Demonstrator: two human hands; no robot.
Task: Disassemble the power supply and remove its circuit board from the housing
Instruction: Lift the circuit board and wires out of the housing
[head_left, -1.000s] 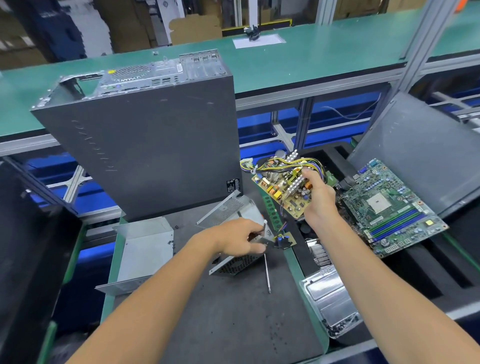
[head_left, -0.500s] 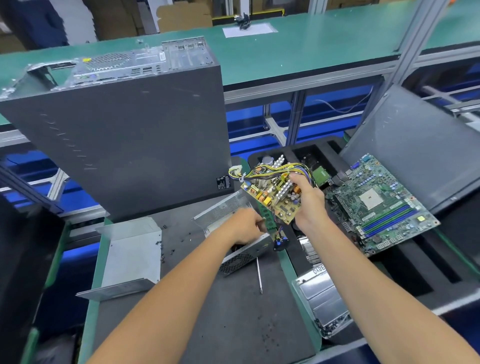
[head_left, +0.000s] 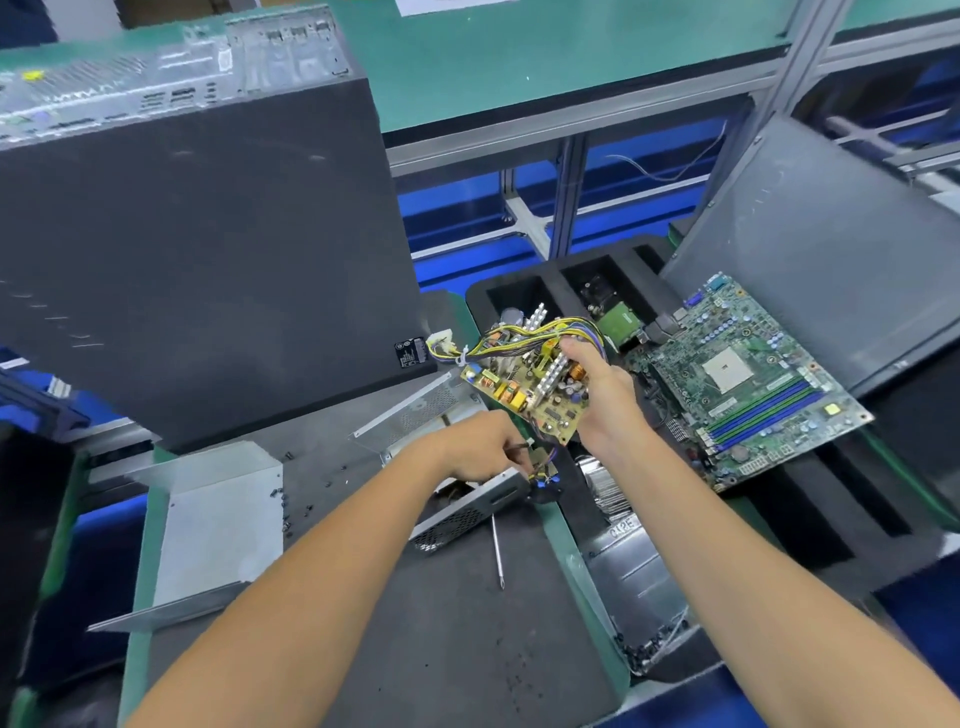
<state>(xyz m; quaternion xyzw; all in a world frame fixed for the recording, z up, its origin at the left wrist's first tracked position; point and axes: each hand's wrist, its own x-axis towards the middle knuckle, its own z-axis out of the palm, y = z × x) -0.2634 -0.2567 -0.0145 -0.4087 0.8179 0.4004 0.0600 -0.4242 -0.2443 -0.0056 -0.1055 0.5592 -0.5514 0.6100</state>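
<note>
the right hand (head_left: 605, 402) grips the board (head_left: 524, 387), fingers curled round its 3 o'clock edge, holding it tilted in the air above the housing (head_left: 457, 512). a bundle of wires (head_left: 524, 338) arcs off the board toward 10 o'clock. the left hand (head_left: 480, 449) rests on the housing with fingers curled round its 2 o'clock corner, near a small part still wired there (too small to tell what). the housing sits on the dark desk (head_left: 363, 623); a screwdriver (head_left: 497, 551) lies just beside it at 5 o'clock, a metal cover (head_left: 208, 525) at 9 o'clock. a pc case (head_left: 197, 249) stands at 11 o'clock, a motherboard (head_left: 743, 384) at 3 o'clock.
</note>
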